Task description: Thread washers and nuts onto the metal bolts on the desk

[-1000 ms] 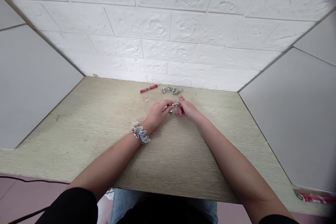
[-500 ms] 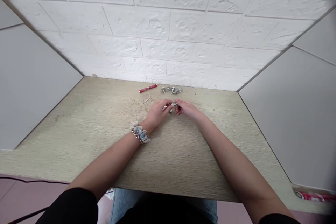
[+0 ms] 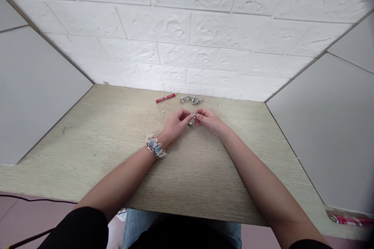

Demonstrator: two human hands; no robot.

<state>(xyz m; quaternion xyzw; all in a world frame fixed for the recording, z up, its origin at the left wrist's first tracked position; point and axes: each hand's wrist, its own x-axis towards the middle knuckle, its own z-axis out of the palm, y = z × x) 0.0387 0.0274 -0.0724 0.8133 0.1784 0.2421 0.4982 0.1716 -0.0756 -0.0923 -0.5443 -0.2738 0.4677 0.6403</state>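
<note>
The left hand [image 3: 177, 122] has its thumb and fingers drawn together in a pinch on a small metal fastener [image 3: 194, 115]. The right hand [image 3: 212, 121] pinches the same fastener from the other side, thumb against curled fingers, so the piece sits between the two sets of fingertips; most of it is covered. Just below them shows a second metal piece [image 3: 190, 124], and whether it is held or lies on the table [image 3: 187, 179] cannot be told. The hands are over the table's middle, nearer its back edge than its front.

Around the left wrist are a blue and white scrunchie [image 3: 156, 146] and a chain bracelet [image 3: 150, 149]. Beyond the hands, a group of metal bolts [image 3: 193, 101] lies close to the back edge. Left of these is a red tube [image 3: 165, 98], slanted, with a pale scrap [image 3: 164, 111] in front of it. Another red cylinder [image 3: 347, 220] lies by the front right corner. A white brick-patterned wall [image 3: 172, 27] rises behind the back edge.
</note>
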